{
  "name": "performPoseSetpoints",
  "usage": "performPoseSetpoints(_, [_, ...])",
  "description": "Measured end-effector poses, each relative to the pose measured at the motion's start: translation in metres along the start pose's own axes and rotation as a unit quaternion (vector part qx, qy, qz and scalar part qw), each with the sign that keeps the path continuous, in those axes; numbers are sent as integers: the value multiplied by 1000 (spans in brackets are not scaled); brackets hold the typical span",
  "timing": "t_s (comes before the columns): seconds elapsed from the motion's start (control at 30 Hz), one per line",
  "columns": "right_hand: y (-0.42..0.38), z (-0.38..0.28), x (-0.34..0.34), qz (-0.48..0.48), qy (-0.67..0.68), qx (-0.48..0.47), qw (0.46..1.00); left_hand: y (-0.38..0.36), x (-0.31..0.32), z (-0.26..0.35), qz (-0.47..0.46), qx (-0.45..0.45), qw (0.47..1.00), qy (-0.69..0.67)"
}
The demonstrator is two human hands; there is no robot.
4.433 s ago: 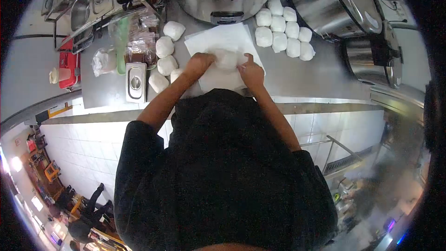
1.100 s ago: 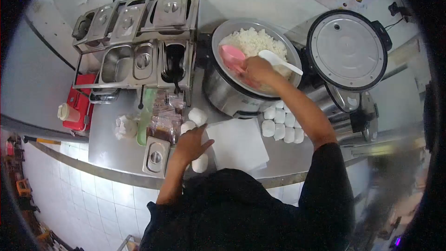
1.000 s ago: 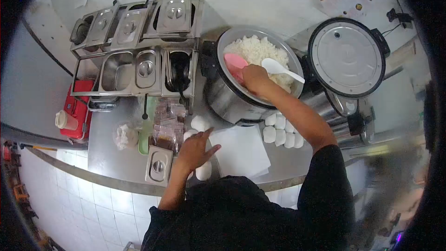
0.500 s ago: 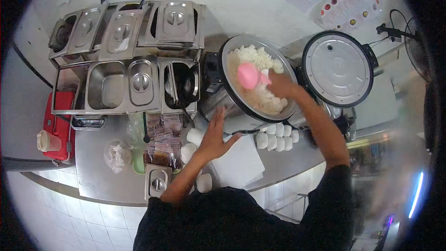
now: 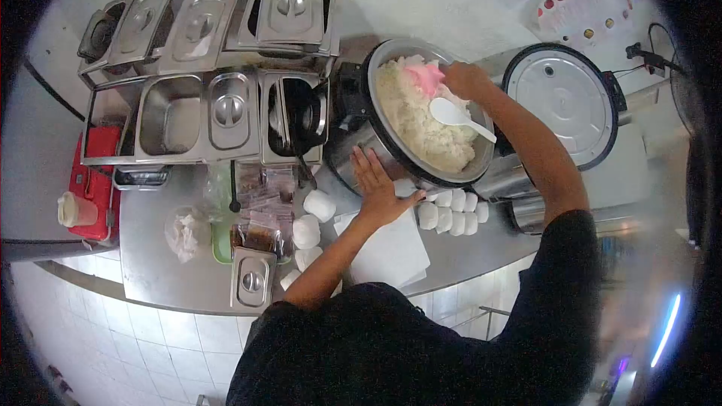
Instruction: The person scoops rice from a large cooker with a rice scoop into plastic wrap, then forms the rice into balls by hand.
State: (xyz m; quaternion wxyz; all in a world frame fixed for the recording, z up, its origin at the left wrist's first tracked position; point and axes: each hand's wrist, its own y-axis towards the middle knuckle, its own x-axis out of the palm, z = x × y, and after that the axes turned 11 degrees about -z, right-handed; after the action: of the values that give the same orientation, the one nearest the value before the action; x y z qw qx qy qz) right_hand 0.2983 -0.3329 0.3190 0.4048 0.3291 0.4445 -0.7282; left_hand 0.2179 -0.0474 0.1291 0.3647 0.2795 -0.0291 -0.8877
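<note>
A large round rice cooker [image 5: 486, 162] stands open, filled with white rice [image 5: 421, 135]. My right hand [image 5: 465, 81] is closed on a pink scoop [image 5: 425, 79] that dips into the rice near the far side of the pot. A white rice paddle [image 5: 456, 115] lies on the rice, its handle toward the right rim. My left hand [image 5: 380, 194] rests with fingers spread against the front of the cooker's metal body. Beneath its wrist are white paper sheets [image 5: 391, 254]. White wrapped lumps [image 5: 451, 212] sit in rows right of that hand, and several more [image 5: 306, 231] are to its left.
A steel rack of lidded food pans [image 5: 169, 116] stands at the left. The cooker's round lid [image 5: 558, 105] is raised at the right. Sachets [image 5: 263, 218], a small lidded pan [image 5: 253, 278] and a red case [image 5: 94, 180] are at the left.
My right hand and the pink scoop have moved toward the far side of the rice. The white paddle now shows fully. My left hand has shifted right, onto the cooker's side.
</note>
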Motion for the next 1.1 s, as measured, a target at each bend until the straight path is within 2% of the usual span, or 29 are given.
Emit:
performPoseSetpoints(0.03, [-5,-6,-6,-25,8,-48,998,-2,4,-2,2,-2,1000,3])
performPoseSetpoints(0.17, [-4,-39,0,-53,-17,-72,996,0,6,-6,15,10,1000,13])
performPoseSetpoints(0.23, [-3,-45,5,-142,33,-116,983,-1,6,-6,8,-2,1000,26])
performPoseSetpoints(0.27, [-10,-48,13,-136,37,-122,983,-1,5,-6,21,13,999,31])
performPoseSetpoints(0.33, [-44,-56,29,-153,108,-206,960,2,7,-9,58,54,996,43])
performPoseSetpoints(0.37, [-59,-57,33,-149,109,-209,960,2,7,-9,59,54,996,48])
performPoseSetpoints(0.43, [-97,-56,28,-34,204,-249,946,-2,4,-4,33,14,999,17])
performPoseSetpoints(0.47, [-94,-41,54,60,156,-308,937,-4,2,0,38,19,999,22])
performPoseSetpoints(0.5, [-106,-37,43,69,151,-309,936,-5,0,1,69,35,997,7])
performPoseSetpoints(0.53, [-127,-37,29,-83,317,-207,922,-5,-5,5,98,52,994,-10])
performPoseSetpoints(0.57, [-144,-34,24,-232,468,-93,848,-7,-11,8,99,59,993,-6])
performPoseSetpoints(0.6, [-148,-23,46,-222,549,-63,803,-10,-23,17,148,75,986,-13])
performPoseSetpoints(0.63, [-158,-18,43,-217,550,-63,804,-12,-31,35,197,90,976,-22])
performPoseSetpoints(0.7, [-179,-10,34,-200,728,-51,654,-7,-44,78,184,123,975,14])
performPoseSetpoints(0.73, [-193,-14,22,-164,718,-95,669,-3,-52,101,171,150,973,48])
performPoseSetpoints(0.77, [-195,-23,24,-163,721,-98,667,3,-57,125,169,150,973,52])
performPoseSetpoints(0.83, [-190,-41,25,19,858,-95,505,27,-58,165,-66,77,994,-26])
performPoseSetpoints(0.87, [-174,-42,33,19,859,-98,503,45,-47,168,-88,77,991,-67])
performPoseSetpoints(0.93, [-135,-42,48,116,805,-107,572,79,-31,171,-106,77,986,-105])
performPoseSetpoints(0.97, [-138,-52,40,118,805,-111,570,94,-28,174,-119,-6,952,-281])
performPoseSetpoints(1.0, [-145,-63,25,117,829,-80,541,107,-27,175,-128,-88,881,-446])
performPoseSetpoints(1.03, [-150,-67,18,115,850,-49,511,118,-27,170,-126,-86,883,-443])
performPoseSetpoints(1.07, [-117,-59,41,189,802,-141,549,126,-30,162,-116,-95,912,-382])
performPoseSetpoints(1.1, [-103,-51,53,189,801,-147,549,129,-33,157,-103,-103,936,-319])
